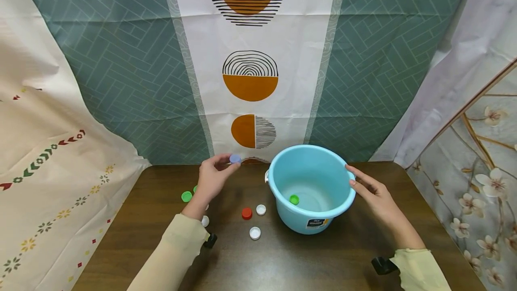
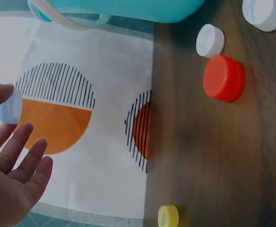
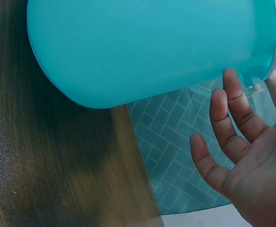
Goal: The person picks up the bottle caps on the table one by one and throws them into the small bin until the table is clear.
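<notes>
Pinching a lavender cap (image 1: 235, 159) between thumb and finger, the left grip (image 1: 212, 178) holds it up, left of the bucket (image 1: 288, 212). The right grip (image 1: 374, 197) pinches the rim (image 1: 315, 215), I'd guess to steady it.

A pale lavender cap (image 1: 235, 159) in the left hand (image 1: 212, 178), a light-blue bucket (image 1: 296, 222) in the right.
Thumb and finger pinch the cap above the brown table (image 1: 307, 264), left of the bucket, whose rim the right hand (image 1: 375, 196) grips; inside lies a green cap (image 1: 294, 200). A red cap (image 1: 247, 213) and white caps (image 1: 255, 233) lie just beside it.
</notes>
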Available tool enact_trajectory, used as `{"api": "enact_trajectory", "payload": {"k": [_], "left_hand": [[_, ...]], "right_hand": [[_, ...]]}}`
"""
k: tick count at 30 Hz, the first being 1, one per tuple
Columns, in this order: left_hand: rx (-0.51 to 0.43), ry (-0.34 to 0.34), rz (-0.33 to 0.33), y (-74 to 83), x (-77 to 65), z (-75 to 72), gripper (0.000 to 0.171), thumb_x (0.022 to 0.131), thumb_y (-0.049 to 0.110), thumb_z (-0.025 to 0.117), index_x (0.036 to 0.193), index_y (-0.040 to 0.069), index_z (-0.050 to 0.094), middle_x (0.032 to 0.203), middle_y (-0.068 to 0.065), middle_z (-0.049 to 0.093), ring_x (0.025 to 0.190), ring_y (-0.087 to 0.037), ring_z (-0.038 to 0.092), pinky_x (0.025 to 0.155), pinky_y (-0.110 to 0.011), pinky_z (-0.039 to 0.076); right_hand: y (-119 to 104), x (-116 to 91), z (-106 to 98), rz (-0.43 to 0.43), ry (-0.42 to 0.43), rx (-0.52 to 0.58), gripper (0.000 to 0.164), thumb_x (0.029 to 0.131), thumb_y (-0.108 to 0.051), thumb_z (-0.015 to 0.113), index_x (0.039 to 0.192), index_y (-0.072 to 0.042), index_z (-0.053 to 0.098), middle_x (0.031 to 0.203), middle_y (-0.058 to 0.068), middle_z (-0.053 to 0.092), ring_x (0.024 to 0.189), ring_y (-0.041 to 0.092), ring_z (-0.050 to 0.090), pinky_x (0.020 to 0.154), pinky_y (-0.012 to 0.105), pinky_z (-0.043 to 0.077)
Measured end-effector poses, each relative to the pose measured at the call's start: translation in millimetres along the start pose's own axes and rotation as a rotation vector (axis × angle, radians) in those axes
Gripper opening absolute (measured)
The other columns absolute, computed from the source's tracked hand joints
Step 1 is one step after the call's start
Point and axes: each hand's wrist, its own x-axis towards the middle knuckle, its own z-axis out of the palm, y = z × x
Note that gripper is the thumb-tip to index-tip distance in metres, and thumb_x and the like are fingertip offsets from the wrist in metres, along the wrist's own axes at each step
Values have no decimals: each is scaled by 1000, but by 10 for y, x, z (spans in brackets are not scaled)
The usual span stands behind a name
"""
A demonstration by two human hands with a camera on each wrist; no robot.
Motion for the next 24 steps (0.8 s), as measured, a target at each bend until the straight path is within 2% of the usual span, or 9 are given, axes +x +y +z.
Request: {"api": "enact_trajectory", "payload": {"k": [5,10,12,14,17,22,24], "left_hand": [[3,-24,12,137,7,44,36,83,31,80,112,11,72,107,-5,70,92,-25,66,80,-33,54],[-21,-56,48,439,-61,69,35,86,19,77,114,0,69,111,-14,68,102,-31,62,94,-47,49],[-43,-65,53,564,-91,80,34,86,14,77,113,-4,68,111,-17,67,104,-33,62,95,-51,47],[-52,-76,64,623,-96,96,33,86,12,77,113,-5,68,112,-18,67,105,-33,63,96,-49,48],[-75,-86,67,607,-60,144,32,85,13,77,112,-2,69,111,-15,67,107,-31,63,96,-48,47],[-74,-89,91,436,28,248,33,84,27,79,110,10,71,109,-3,68,105,-19,64,96,-47,48],[-81,-90,107,410,49,282,33,83,32,80,109,13,72,108,-1,68,104,-19,64,95,-46,49]], "right_hand": [[-2,-3,-1,-4,0,-4,47,104,-26,49,150,-21,43,144,14,48,112,9,58,88,25,49],[-2,-2,2,-14,1,-4,46,104,-25,49,150,-21,43,143,14,49,111,9,59,87,23,49],[-1,1,9,-4,7,6,46,104,-26,50,149,-22,44,144,12,48,113,9,58,87,22,49],[1,3,15,7,12,17,45,104,-27,50,148,-23,45,145,9,47,115,8,57,88,21,48],[4,4,20,11,14,34,45,104,-27,51,148,-23,45,148,8,45,118,7,54,89,20,47],[8,-2,13,-20,-1,43,46,104,-24,49,150,-19,43,149,12,42,118,6,54,89,19,47],[4,-3,9,-19,0,42,46,104,-24,49,150,-19,42,149,13,43,118,6,54,88,19,47]]}}
